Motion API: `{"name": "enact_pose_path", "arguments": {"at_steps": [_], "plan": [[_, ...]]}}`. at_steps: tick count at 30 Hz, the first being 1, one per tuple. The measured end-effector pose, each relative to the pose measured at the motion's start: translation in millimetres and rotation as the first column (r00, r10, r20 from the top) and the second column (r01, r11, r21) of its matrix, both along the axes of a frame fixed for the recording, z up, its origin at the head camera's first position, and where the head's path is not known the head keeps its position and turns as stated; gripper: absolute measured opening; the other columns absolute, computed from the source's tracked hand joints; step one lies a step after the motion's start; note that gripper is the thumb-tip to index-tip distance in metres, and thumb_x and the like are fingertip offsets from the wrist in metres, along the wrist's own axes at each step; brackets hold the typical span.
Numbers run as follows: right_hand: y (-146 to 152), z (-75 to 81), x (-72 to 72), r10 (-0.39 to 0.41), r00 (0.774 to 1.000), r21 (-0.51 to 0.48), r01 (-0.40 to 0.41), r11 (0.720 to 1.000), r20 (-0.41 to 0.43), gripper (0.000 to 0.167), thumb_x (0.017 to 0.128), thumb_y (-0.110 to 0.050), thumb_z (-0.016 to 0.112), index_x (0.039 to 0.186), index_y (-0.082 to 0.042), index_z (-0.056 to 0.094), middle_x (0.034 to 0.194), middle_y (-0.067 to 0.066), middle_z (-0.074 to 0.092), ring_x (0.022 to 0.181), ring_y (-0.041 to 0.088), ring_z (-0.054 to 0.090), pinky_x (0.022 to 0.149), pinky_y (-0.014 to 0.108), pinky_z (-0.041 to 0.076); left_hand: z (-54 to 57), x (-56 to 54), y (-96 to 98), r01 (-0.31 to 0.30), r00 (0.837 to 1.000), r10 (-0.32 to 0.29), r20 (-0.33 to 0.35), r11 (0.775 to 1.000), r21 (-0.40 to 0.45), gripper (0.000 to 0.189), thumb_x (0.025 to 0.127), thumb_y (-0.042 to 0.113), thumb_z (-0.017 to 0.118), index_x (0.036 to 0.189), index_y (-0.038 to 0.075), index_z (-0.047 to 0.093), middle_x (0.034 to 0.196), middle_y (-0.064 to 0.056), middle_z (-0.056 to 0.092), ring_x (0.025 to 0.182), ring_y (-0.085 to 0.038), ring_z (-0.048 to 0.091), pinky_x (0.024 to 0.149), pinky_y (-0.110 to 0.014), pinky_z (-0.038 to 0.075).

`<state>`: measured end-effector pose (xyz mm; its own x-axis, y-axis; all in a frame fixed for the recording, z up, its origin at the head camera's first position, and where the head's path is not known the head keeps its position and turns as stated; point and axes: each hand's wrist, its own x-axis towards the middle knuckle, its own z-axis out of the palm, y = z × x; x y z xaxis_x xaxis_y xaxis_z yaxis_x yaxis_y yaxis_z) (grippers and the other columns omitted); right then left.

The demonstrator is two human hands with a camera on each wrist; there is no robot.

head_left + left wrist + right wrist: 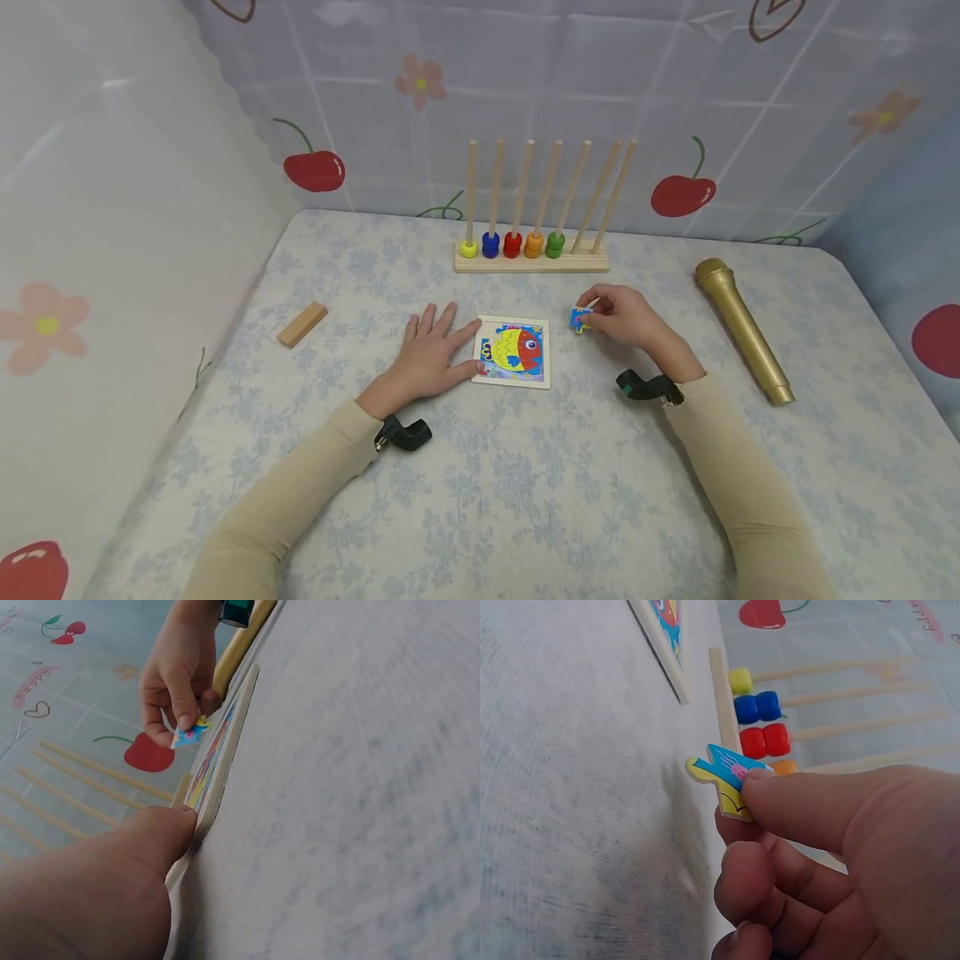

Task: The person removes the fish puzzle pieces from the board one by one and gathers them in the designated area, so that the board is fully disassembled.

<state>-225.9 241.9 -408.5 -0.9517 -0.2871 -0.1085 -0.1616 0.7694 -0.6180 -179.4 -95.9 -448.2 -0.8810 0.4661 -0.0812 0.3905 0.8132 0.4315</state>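
A square puzzle point(516, 353) with a yellow and red fish picture lies in a pale wooden frame on the table. Along its left edge, my left hand point(429, 358) lies flat with spread fingers, its thumb and index finger touching the frame. To the right of the puzzle, my right hand point(621, 317) pinches a puzzle piece point(731, 776) between thumb and fingers. Blue and yellow with a pink mark, the piece is held tilted above the table in the right wrist view. Part of it is hidden under the thumb.
Behind the puzzle stands a wooden bead rack point(531, 264) with upright rods and yellow, blue, red, orange and green beads. A wooden block point(302, 324) lies at the left. On the right is a gold microphone point(742, 332). Printed curtains border the table.
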Motion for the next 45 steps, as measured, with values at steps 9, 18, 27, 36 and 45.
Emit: {"name": "enact_pose_path", "arguments": {"at_steps": [9, 18, 27, 36, 45], "plan": [[1.7, -4.3, -0.7, 0.012, 1.0, 0.01, -0.012, 1.0, 0.016, 0.018, 0.095, -0.009, 0.07, 0.111, -0.001, 0.07, 0.088, 0.014, 0.066, 0.077, 0.022, 0.053, 0.066, 0.029, 0.043, -1.0, -0.6, 0.5, 0.001, 1.0, -0.001, -0.011, 1.0, 0.0, 0.073, 0.097, 0.056, 0.058, 0.16, 0.024, 0.037, 0.172, -0.019, 0.013, 0.158, -0.049, 0.001, 0.123, -0.07, 0.005], [0.5, -8.4, 0.5, -0.005, 0.999, 0.045, 0.004, 0.999, 0.032, 0.019, 0.097, -0.011, 0.069, 0.113, -0.002, 0.07, 0.092, 0.014, 0.064, 0.081, 0.024, 0.053, 0.069, 0.031, 0.042, -2.1, 0.2, 0.1, -0.002, 1.0, 0.002, -0.004, 1.0, -0.002, 0.074, 0.097, 0.056, 0.057, 0.16, 0.025, 0.036, 0.172, -0.019, 0.013, 0.158, -0.048, 0.001, 0.123, -0.069, 0.004], [-2.4, -9.1, 2.3, 0.003, 1.0, 0.077, -0.003, 0.997, 0.008, 0.02, 0.096, -0.012, 0.068, 0.113, -0.001, 0.069, 0.094, 0.016, 0.066, 0.081, 0.024, 0.055, 0.069, 0.03, 0.043, -1.9, 0.0, 0.8, 0.0, 1.0, 0.0, -0.007, 1.0, -0.02, 0.075, 0.097, 0.057, 0.057, 0.161, 0.025, 0.035, 0.172, -0.019, 0.012, 0.158, -0.049, 0.0, 0.123, -0.069, 0.004], [-4.0, -10.1, 1.8, 0.014, 0.999, 0.112, -0.01, 0.994, -0.037, 0.019, 0.095, -0.011, 0.068, 0.111, 0.0, 0.072, 0.094, 0.016, 0.065, 0.082, 0.026, 0.056, 0.071, 0.031, 0.043, -0.6, -0.3, 0.0, -0.003, 1.0, 0.003, -0.008, 1.0, -0.001, 0.073, 0.097, 0.054, 0.058, 0.16, 0.024, 0.037, 0.172, -0.019, 0.013, 0.158, -0.048, 0.001, 0.123, -0.069, 0.004], [-6.2, -10.6, 6.4, 0.043, 0.992, 0.081, -0.033, 0.996, -0.118, 0.015, 0.093, -0.009, 0.068, 0.104, 0.0, 0.075, 0.084, 0.012, 0.064, 0.076, 0.024, 0.053, 0.066, 0.03, 0.042, -1.4, -0.5, 0.2, -0.003, 1.0, 0.003, -0.011, 1.0, -0.007, 0.073, 0.097, 0.054, 0.058, 0.16, 0.024, 0.037, 0.171, -0.019, 0.014, 0.158, -0.049, 0.001, 0.123, -0.07, 0.005]]}}
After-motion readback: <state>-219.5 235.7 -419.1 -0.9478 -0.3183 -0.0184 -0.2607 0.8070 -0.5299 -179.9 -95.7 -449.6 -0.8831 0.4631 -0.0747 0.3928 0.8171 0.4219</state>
